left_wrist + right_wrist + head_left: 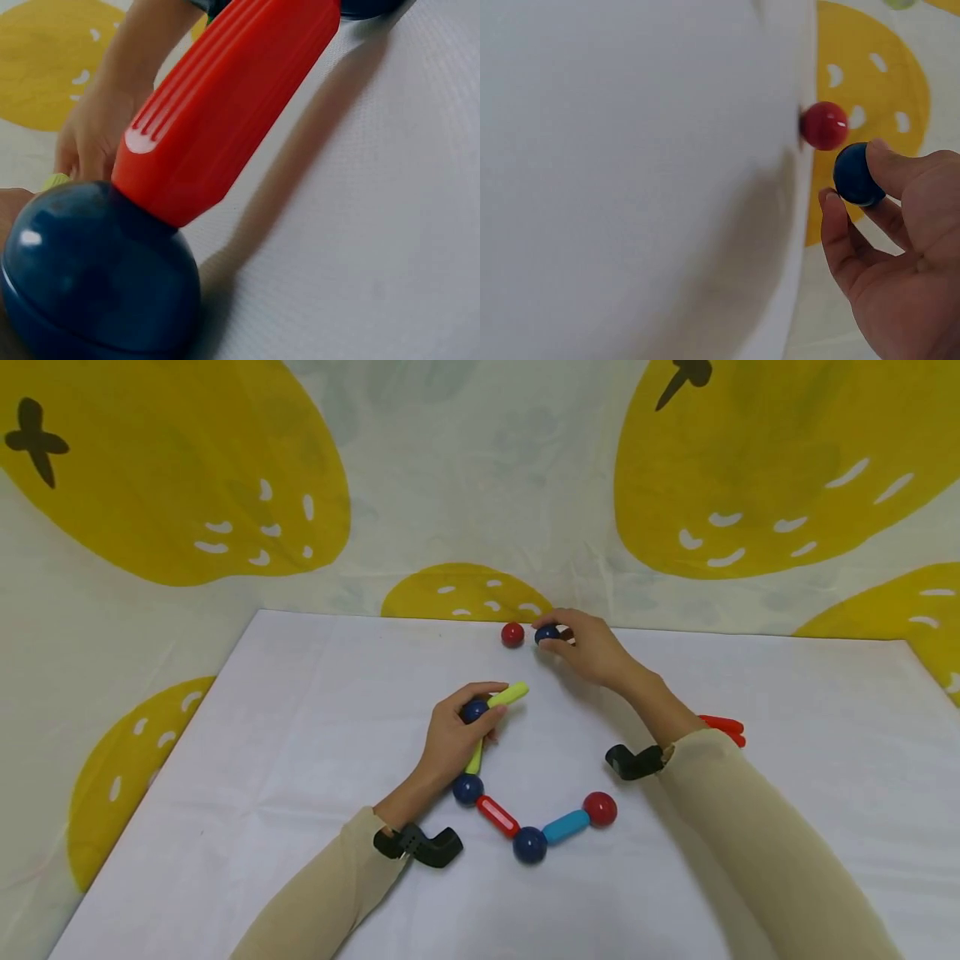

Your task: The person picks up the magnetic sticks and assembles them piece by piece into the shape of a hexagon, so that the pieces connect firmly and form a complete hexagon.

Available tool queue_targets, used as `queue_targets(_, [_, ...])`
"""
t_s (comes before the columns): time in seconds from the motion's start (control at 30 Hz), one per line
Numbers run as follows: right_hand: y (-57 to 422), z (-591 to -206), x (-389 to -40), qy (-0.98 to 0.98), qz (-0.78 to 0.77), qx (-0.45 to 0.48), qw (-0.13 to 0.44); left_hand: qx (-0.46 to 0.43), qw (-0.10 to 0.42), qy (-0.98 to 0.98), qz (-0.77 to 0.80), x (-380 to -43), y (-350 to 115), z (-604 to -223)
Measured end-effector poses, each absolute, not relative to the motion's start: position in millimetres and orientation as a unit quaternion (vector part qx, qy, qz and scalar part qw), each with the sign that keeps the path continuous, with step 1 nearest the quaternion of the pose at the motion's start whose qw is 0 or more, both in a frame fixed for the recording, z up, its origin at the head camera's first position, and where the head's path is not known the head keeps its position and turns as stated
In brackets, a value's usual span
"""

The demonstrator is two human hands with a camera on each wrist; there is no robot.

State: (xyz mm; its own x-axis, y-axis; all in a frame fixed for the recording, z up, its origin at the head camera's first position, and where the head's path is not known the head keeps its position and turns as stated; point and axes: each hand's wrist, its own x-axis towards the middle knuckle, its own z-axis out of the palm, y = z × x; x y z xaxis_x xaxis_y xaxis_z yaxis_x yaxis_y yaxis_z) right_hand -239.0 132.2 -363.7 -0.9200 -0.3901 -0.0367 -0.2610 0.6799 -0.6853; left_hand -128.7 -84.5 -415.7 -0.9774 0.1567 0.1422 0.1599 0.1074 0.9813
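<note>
At the table's far edge, my right hand (592, 653) pinches a dark blue ball (857, 174) between thumb and fingers. A red ball (512, 635) lies just left of it. My left hand (455, 737) grips the upper end of a chain of balls and rods, around a blue ball (475, 710) with a yellow-green rod (509, 695) sticking out to the right. From there the chain runs down through another yellow-green rod (475, 758), a blue ball (468, 789), a red rod (498, 816), a blue ball (530, 845) and a light blue rod (566, 827) to a red ball (600, 809).
Red rods (723, 728) lie on the white tabletop (337, 693), partly behind my right forearm. A cloth backdrop (480, 485) with large yellow fruit prints hangs right behind the table's far edge. Each wrist carries a black camera mount (431, 847).
</note>
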Motion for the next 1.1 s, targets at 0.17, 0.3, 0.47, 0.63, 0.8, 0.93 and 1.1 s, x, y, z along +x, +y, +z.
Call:
queue_targets(0.17, [143.1,-352.7,-226.1,0.901,-0.392,-0.164,0.084,-0.105,-0.003,-0.744,-0.660,-129.7,-85.2,-415.9])
queue_targets(0.3, [145.9,-349.6,-210.0,0.889,-0.421,-0.157,0.090,-0.103,-0.004,-0.744,-0.660,-130.3,-86.6,-415.2])
queue_targets(0.47, [147.6,-353.6,-189.3,0.869,-0.453,-0.175,0.093,-0.103,-0.006,-0.742,-0.662,-129.7,-86.3,-415.0])
queue_targets(0.63, [148.6,-360.2,-179.9,0.857,-0.469,-0.189,0.101,-0.111,-0.005,-0.741,-0.662,-130.0,-84.8,-414.5])
queue_targets(0.8, [143.8,-363.1,-175.6,0.846,-0.480,-0.203,0.109,-0.111,-0.006,-0.740,-0.663,-130.2,-84.9,-413.5])
queue_targets(0.93, [141.1,-364.4,-173.3,0.842,-0.485,-0.203,0.117,-0.100,-0.013,-0.745,-0.660,-129.6,-84.8,-412.4])
queue_targets(1.1, [139.4,-365.8,-173.2,0.837,-0.491,-0.213,0.114,-0.089,-0.025,-0.752,-0.652,-127.8,-83.6,-407.0])
